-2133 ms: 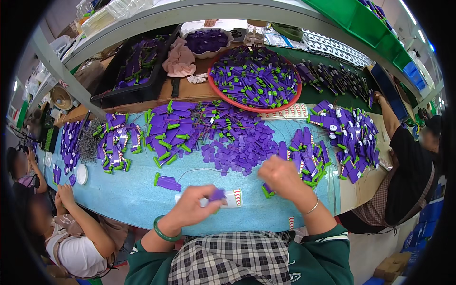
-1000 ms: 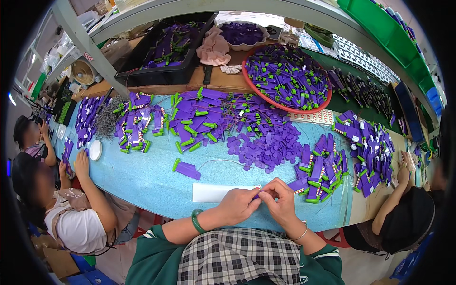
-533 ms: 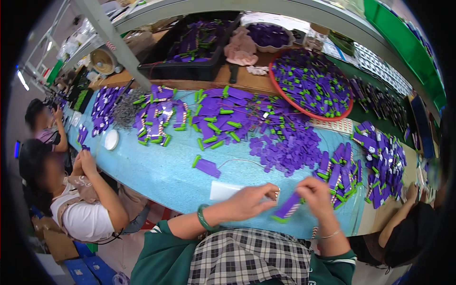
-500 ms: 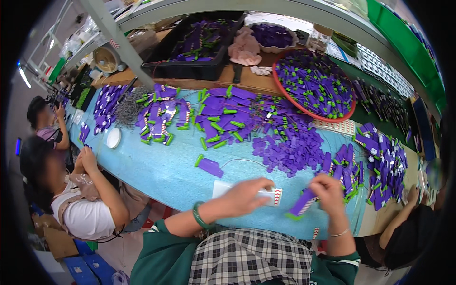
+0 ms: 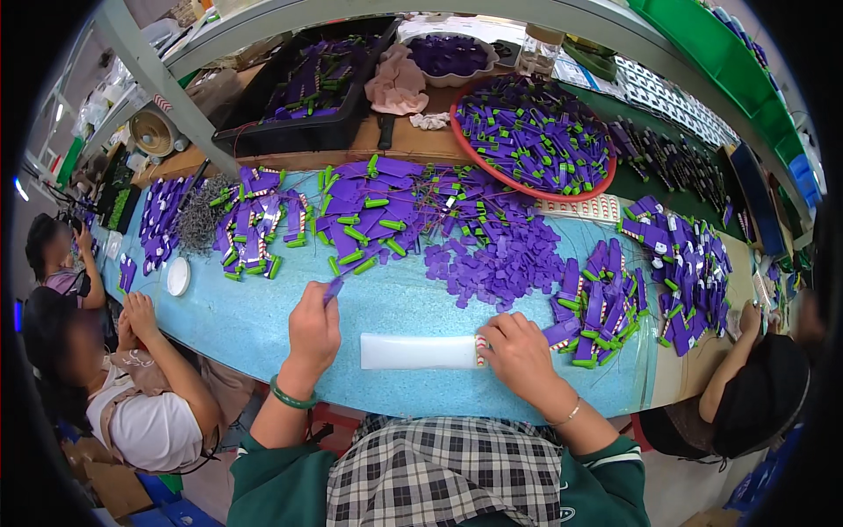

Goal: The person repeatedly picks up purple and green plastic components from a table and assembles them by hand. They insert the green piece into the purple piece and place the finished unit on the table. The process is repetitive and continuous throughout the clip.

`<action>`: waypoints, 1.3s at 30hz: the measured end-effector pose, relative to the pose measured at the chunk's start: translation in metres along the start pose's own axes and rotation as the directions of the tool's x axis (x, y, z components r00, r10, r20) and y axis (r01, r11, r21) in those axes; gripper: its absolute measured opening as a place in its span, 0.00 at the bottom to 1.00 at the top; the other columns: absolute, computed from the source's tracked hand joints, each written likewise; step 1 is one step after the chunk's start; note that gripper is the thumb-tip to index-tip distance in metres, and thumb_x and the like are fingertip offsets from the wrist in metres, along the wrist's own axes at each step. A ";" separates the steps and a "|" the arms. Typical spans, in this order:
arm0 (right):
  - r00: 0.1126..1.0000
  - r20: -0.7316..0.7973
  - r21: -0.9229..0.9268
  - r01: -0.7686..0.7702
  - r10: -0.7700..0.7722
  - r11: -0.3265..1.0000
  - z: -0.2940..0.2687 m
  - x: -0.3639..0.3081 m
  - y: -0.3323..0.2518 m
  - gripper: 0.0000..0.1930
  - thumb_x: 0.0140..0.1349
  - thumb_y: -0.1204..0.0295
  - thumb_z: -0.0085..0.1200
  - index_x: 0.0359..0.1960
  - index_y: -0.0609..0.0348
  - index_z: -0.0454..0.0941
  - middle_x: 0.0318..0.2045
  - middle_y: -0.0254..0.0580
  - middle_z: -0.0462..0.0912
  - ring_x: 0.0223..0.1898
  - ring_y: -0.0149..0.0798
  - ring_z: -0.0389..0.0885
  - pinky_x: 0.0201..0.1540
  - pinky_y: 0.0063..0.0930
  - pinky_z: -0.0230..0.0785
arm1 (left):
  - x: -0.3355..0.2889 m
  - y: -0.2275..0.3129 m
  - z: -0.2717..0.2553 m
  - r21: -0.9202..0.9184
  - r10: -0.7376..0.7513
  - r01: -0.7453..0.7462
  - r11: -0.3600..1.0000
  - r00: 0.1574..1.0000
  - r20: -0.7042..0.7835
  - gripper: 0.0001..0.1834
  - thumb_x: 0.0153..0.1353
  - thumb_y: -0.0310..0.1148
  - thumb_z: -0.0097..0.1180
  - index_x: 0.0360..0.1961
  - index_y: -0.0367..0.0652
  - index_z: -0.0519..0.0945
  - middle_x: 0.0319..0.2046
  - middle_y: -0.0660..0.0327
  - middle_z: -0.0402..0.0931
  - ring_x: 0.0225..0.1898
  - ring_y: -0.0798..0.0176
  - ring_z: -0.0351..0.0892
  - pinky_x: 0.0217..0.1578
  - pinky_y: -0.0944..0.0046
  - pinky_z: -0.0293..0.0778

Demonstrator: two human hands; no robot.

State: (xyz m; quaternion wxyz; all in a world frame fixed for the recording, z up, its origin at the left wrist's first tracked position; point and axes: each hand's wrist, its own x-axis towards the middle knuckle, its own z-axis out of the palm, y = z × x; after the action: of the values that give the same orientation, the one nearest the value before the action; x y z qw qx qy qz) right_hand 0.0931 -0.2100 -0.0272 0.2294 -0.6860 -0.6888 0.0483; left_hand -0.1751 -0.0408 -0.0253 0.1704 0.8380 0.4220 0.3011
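Tabletop: smooth speckled light-blue laminate, slight sheen. White strip: matt paper or film. Purple tags: matt plastic. Red tray: glossy plastic.

Low in the frame, the left hand pinches a small purple tag at its fingertips, raised over the light blue desk. The right hand rests on the right end of a white backing strip, fingertips at a small red-striped sticker. Above the hands lie a heap of loose purple pieces and purple tags with green clips. A red round tray of similar tags sits at upper centre-right. Another person sits at lower left.
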 end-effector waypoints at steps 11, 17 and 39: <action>0.999 -0.030 0.154 0.018 -0.014 0.988 0.019 -0.003 0.006 0.04 0.47 0.75 0.58 0.26 0.54 0.78 0.28 0.34 0.75 0.33 0.39 0.74 0.34 0.34 0.68 | -0.040 0.093 0.093 -0.729 0.038 0.643 0.236 0.743 0.668 0.10 0.67 0.27 0.43 0.48 0.36 0.66 0.36 0.57 0.73 0.32 0.66 0.76 0.34 0.67 0.77; 0.993 0.058 0.559 -0.121 0.107 0.820 0.003 0.002 0.012 0.06 0.48 0.75 0.62 0.28 0.57 0.77 0.37 0.38 0.80 0.39 0.44 0.77 0.39 0.34 0.70 | -0.034 0.088 0.090 -0.626 0.032 0.572 0.530 0.724 0.689 0.09 0.62 0.31 0.56 0.37 0.35 0.75 0.28 0.64 0.75 0.27 0.72 0.75 0.29 0.72 0.74; 0.929 0.149 0.863 -0.289 0.337 0.414 0.009 0.000 -0.012 0.05 0.57 0.78 0.59 0.32 0.63 0.75 0.30 0.33 0.77 0.33 0.25 0.75 0.40 0.21 0.69 | -0.019 0.104 0.067 -0.619 0.146 0.763 -0.184 0.644 0.751 0.22 0.68 0.28 0.42 0.62 0.44 0.58 0.55 0.58 0.66 0.56 0.61 0.71 0.51 0.53 0.77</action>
State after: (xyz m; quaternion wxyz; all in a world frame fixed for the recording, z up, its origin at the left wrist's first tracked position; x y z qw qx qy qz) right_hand 0.0786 -0.2083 -0.0309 0.5488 -0.5896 -0.4212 0.4169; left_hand -0.0781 -0.1192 -0.0269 0.9132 0.3202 0.1974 0.1568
